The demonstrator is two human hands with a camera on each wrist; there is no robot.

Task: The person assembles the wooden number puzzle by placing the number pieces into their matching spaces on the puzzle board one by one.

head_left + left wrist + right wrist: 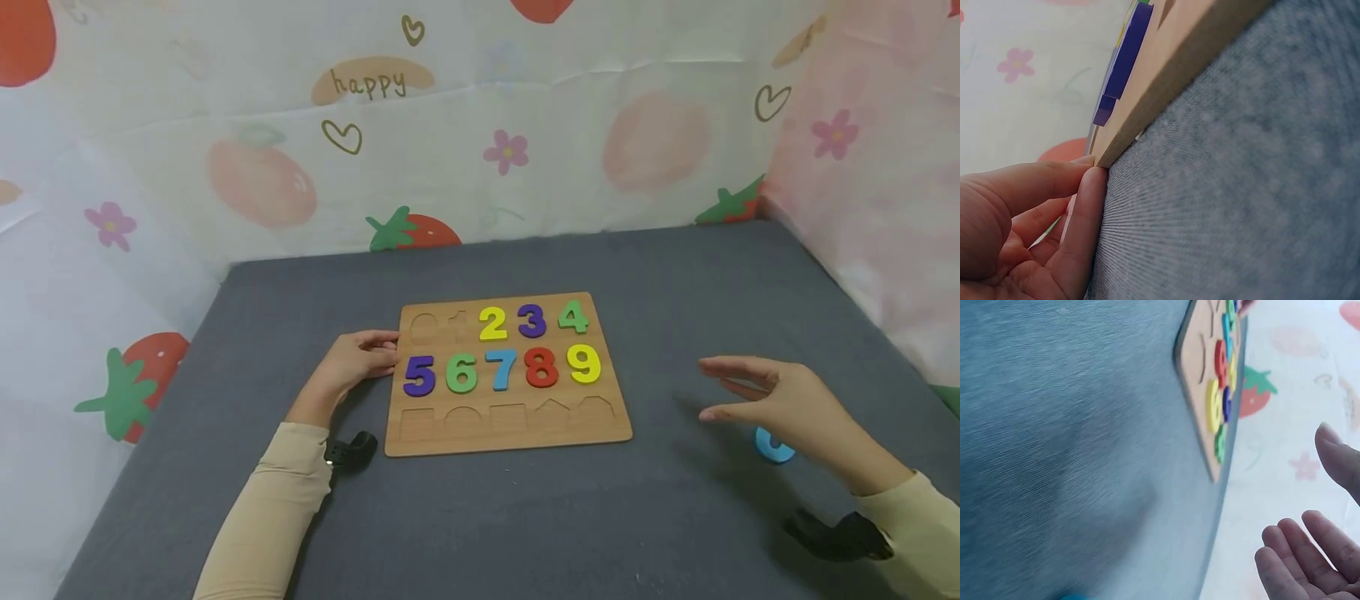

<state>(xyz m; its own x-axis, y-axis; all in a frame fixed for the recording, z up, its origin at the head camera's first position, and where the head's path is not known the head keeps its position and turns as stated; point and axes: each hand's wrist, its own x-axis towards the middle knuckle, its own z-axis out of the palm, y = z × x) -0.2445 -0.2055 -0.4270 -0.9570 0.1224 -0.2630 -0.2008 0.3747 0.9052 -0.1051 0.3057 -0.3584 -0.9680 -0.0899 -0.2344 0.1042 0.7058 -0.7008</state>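
A wooden number puzzle board [510,443] lies on the grey cloth, with coloured number pieces 2 through 9 standing up from it. At its left edge, my left hand [356,360] pinches the board between thumb and fingers, as the left wrist view shows close up. My right hand [780,400] hovers over the cloth to the board's right, thumb spread apart from the fingers and nothing between them. Beneath that hand lies a blue curved piece [772,450], partly covered by it in the head view. Only a sliver of the blue piece shows in the right wrist view.
Recesses for a zero [424,327] and a one [457,323] show bare wood in the top row. Shape recesses line the board's front row. Printed fabric walls [465,167] border the grey table [525,525] at the back and sides.
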